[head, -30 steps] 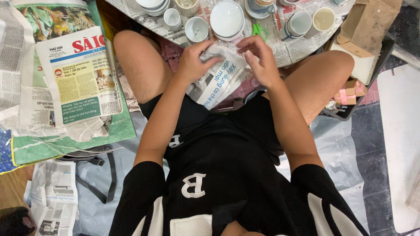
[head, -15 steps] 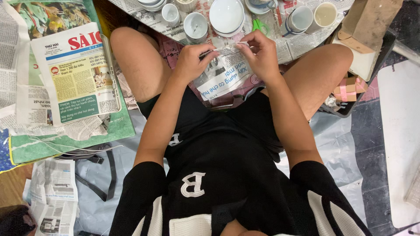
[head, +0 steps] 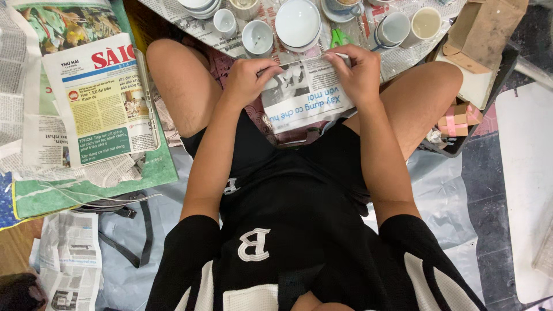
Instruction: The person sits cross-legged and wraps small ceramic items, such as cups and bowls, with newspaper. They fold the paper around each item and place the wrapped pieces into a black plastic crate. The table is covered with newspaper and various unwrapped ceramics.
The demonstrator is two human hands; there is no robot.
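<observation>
Newsprint fills the middle of the frame — a folded newspaper sheet (head: 305,95) stretched between both hands above the lap. The left hand (head: 249,80) and right hand (head: 358,75) each have fingers clamped on its top edge, apparently keeping it taut. White cups (head: 257,37) and bowls (head: 298,23) sit just above, on more paper.

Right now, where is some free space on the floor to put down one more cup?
Grey plastic sheet right of the right knee, beside the white board, lies bare; so does the sheet below the newspaper stack. The top, around white cups and bowls, is crowded.
</observation>
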